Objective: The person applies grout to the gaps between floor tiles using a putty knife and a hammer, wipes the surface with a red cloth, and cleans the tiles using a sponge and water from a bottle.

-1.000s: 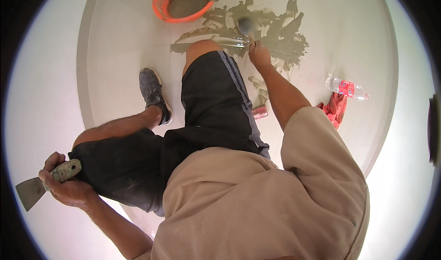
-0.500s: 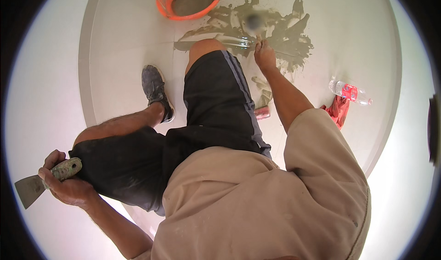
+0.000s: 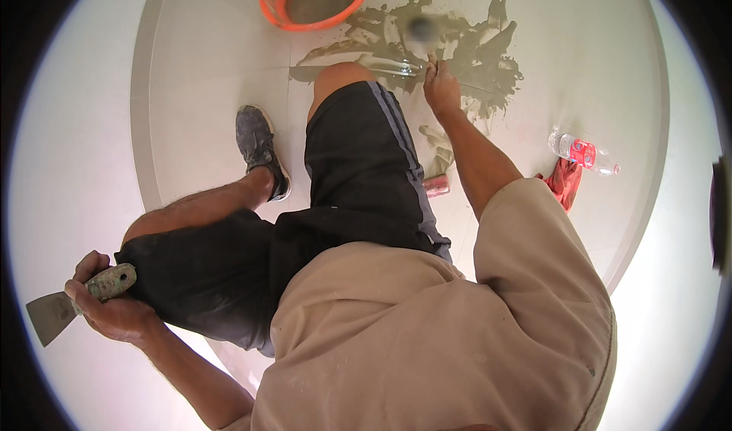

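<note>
Beside my left thigh, my left hand (image 3: 114,309) grips a putty knife (image 3: 113,283) by its worn handle, with the metal blade pointing left. My right hand (image 3: 442,89) is closed on the short handle of a tool (image 3: 423,30); its dark head is blurred, over an irregular patch of wet grey-green paste (image 3: 492,69) spread on pale floor tiles (image 3: 198,88). An orange plastic basin (image 3: 301,22) with grey mixture inside stands at the top, just left of the patch.
My bare knee (image 3: 337,76) reaches the patch's near edge, and my shoe (image 3: 255,137) is left of it. At right lie a plastic bottle (image 3: 606,164) with a red label and a red cloth (image 3: 563,183). A small pinkish object (image 3: 436,185) sits beside my shorts.
The view has shifted slightly, putting the basin, patch and bottle a little further right. My right hand and its tool have moved slightly up and right in the picture. My left hand is nearly unchanged.
</note>
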Demonstrator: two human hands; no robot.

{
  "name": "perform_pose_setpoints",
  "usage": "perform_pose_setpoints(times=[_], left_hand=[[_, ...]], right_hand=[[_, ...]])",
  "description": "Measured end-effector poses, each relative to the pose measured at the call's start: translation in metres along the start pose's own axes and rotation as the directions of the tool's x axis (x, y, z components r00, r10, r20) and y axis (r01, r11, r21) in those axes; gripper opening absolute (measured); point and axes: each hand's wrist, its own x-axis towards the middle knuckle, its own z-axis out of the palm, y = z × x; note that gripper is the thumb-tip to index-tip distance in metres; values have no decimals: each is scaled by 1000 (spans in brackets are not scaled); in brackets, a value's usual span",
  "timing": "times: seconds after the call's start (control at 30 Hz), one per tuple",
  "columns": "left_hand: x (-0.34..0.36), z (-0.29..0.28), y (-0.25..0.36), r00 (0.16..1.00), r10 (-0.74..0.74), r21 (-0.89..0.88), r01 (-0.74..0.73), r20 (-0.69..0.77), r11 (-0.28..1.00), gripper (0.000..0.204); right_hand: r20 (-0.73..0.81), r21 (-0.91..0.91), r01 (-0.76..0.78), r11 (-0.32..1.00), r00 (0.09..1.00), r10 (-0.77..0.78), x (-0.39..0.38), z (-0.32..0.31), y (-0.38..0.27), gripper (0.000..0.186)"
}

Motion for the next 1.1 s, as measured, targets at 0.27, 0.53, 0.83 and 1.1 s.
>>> perform_pose_setpoints(times=[0.27,0.53,0.83,1.1], left_hand=[[-1,1,-2,1000,25,-31,-24,19,999,57],[1,0,5,1000,22,-27,-22,12,999,57],[-1,12,-7,1000,-12,-37,12,9,999,58],[0,3,0,1000,-4,10,4,12,1000,59]], right_hand=[[113,-60,-76,995,990,82,9,-10,-8,32],[52,-92,38,995,998,-34,17,6,24,32],[88,-141,-29,990,995,41,-1,-6,3,34],[113,-47,-71,996,991,75,-4,-7,-14,35]])
